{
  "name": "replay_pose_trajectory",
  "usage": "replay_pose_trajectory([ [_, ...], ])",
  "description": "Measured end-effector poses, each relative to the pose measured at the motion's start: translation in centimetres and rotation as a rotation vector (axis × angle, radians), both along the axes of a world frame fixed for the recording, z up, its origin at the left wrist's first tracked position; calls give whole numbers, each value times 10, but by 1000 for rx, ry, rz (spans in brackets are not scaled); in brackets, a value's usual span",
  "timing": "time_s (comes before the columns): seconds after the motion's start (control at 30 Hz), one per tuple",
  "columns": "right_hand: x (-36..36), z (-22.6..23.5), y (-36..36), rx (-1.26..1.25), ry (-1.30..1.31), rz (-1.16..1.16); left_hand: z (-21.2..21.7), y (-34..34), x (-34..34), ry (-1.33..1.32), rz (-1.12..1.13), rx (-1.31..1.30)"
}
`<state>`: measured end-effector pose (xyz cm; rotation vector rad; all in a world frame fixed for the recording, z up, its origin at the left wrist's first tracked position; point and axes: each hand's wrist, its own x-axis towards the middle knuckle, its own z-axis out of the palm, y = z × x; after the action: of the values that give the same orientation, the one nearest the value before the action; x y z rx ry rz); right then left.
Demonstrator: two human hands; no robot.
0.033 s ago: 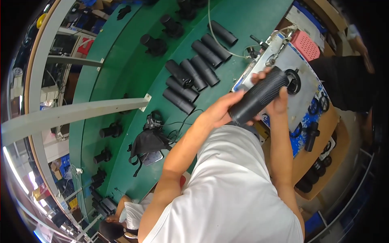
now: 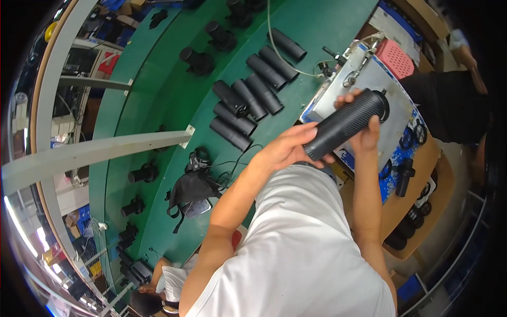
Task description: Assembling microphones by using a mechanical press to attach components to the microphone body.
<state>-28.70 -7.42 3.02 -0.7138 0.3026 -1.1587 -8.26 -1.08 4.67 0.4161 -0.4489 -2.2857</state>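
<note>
Fingers (image 2: 344, 99) around black cylinder (image 2: 340, 128), now turned slightly

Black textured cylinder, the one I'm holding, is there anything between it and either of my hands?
Nothing visible. Your left hand holds the black cylinder at its near end, your right hand toward its far end, both bare against it. Contact underneath is hidden.

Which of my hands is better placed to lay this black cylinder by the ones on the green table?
Probably your left hand: it holds the black cylinder at the end nearer the green table, while your right hand grips toward the far end.
</note>
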Motion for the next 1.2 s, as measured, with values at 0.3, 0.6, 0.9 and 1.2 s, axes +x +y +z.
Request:
replay_pose_trajectory([
  [0.3, -38, 32, 24, -11, -318, -293, 40, -5, -24, -986, 556, -1073],
  [0.6, -81, 50, 36, -161, 10, -526, 16, -32, -50, -633, 141, -695],
  [0.9, -126, 9, -19, -273, 964, -856, -42, -53, -36, -978, 195, -573],
  [1.2, -94, -38, -45, -177, 971, -1001, -62, -72, -35, -1005, 206, -389],
])
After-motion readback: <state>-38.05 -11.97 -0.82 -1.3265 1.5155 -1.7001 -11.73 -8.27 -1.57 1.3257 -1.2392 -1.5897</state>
